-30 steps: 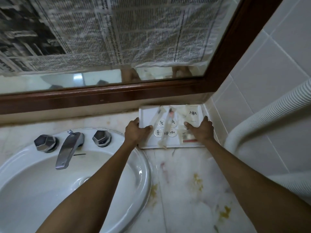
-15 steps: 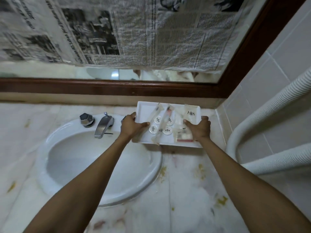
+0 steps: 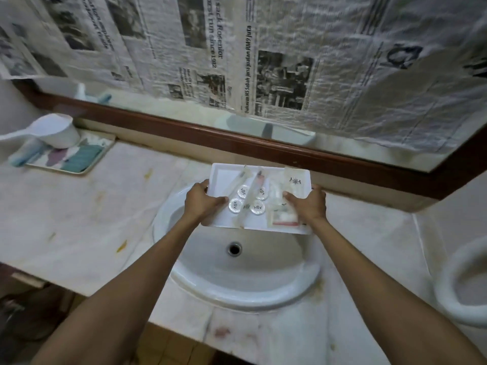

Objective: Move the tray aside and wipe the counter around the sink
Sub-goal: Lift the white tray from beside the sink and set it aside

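Note:
I hold a white rectangular tray [image 3: 226, 177] in the air over the back of the white oval sink [image 3: 245, 285]. My left hand [image 3: 201, 202] grips its left edge and my right hand [image 3: 307, 206] grips its right edge. On the tray lie round white toiletry caps, wrapped toothbrushes and small sachets. The tray hides the tap. Marble counter [image 3: 79, 212] with yellow and brown stains spreads on both sides of the sink.
At the far left stands a second tray [image 3: 66, 156] with folded cloths and a white water dipper [image 3: 52, 130]. Behind the counter a wood-framed mirror [image 3: 237, 143] is covered with newspaper. A white corrugated hose [image 3: 458, 283] curves at the right edge.
Both hands have lifted the tray from the back right corner of the counter and carried it left, so it now hangs over the sink. The view has swung left too.

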A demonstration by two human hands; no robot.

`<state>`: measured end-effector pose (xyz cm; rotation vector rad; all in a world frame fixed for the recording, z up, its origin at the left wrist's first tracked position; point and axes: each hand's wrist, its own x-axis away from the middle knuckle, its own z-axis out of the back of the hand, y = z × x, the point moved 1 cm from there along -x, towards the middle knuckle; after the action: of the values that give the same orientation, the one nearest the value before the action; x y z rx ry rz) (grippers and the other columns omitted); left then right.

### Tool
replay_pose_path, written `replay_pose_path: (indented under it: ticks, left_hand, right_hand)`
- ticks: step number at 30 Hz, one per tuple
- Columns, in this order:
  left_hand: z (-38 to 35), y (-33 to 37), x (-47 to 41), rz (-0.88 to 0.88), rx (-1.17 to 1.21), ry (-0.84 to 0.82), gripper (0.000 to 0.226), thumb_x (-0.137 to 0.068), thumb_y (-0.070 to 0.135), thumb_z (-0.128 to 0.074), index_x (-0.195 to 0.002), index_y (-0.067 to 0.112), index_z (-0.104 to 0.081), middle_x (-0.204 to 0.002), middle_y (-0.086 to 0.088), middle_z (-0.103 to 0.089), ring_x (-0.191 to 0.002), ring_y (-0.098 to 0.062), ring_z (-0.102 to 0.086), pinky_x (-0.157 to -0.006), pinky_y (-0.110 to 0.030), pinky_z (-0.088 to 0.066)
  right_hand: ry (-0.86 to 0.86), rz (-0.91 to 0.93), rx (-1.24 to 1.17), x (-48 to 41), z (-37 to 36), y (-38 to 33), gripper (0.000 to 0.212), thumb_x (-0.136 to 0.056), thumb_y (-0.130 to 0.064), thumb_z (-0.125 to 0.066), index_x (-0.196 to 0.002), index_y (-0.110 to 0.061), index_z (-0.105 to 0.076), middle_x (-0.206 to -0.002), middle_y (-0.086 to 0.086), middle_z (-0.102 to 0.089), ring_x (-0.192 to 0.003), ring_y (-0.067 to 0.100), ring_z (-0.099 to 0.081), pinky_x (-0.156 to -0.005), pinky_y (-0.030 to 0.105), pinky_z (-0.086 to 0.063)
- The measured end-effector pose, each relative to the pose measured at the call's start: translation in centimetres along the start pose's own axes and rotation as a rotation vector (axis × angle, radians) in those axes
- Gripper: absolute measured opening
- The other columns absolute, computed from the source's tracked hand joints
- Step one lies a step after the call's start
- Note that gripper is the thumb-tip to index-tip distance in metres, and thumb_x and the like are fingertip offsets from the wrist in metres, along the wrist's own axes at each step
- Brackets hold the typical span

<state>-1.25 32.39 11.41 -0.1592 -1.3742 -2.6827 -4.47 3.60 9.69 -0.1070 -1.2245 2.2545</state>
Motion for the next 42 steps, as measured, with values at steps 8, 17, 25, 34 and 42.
replay_pose_path:
  ticks: [8,17,25,34,42]
  left_hand:
    - [15.3,-9.8,0.1,0.047,0.005,0.122,0.044,-0.07,0.03,-0.084,-0.108,0.016,-0.069,-0.095,-0.001,-0.071,-0.087,-0.024,-0.067,-0.076,-0.037,-0.055]
    - [31.5,-21.1,2.3,0.125,-0.042,0.279,0.049,-0.07,0.037,-0.084,-0.111,0.014,-0.068,-0.101,-0.006,-0.07,-0.092,-0.027,-0.066,-0.072,-0.036,-0.053]
    - [40.9,-30.1,4.5,0.241,0.022,0.408,0.044,-0.081,0.037,-0.079,-0.118,0.017,-0.067,-0.106,0.0,-0.07,-0.089,-0.02,-0.064,-0.063,-0.026,-0.042]
    - [49.3,-39.4,2.5,0.39,0.152,0.502,0.047,-0.087,0.028,-0.077,-0.129,0.014,-0.064,-0.121,-0.004,-0.069,-0.095,-0.017,-0.062,-0.066,-0.021,-0.046]
    - [55.1,-47.8,-2.9,0.529,0.149,0.431,0.066,-0.075,0.046,-0.083,-0.133,0.025,-0.06,-0.128,0.003,-0.068,-0.109,-0.021,-0.066,-0.089,-0.037,-0.054]
  right_hand:
    - [-0.109,0.121,0.038,6.5,-13.5,-9.6,0.079,-0.069,-0.057,-0.078,-0.128,-0.013,-0.047,-0.129,0.012,-0.048,-0.118,0.033,-0.052,-0.099,0.042,-0.044]
    - [-0.308,0.25,0.026,15.1,-28.3,-19.4,0.087,-0.076,-0.052,-0.077,-0.14,-0.01,-0.035,-0.136,0.014,-0.044,-0.124,0.031,-0.049,-0.103,0.042,-0.042]
    - [-0.493,0.389,0.11,20.2,-40.3,-26.7,0.079,-0.086,-0.05,-0.067,-0.144,-0.007,-0.034,-0.141,0.019,-0.043,-0.13,0.033,-0.045,-0.104,0.039,-0.037]
    - [-0.72,0.441,0.136,21.9,-56.5,-32.5,0.072,-0.087,-0.052,-0.064,-0.14,-0.009,-0.042,-0.132,0.015,-0.057,-0.125,0.032,-0.051,-0.1,0.044,-0.046]
    - [-0.826,0.452,0.286,20.9,-69.7,-37.8,0.077,-0.092,-0.051,-0.057,-0.148,-0.004,-0.033,-0.148,0.02,-0.041,-0.137,0.034,-0.041,-0.109,0.039,-0.034]
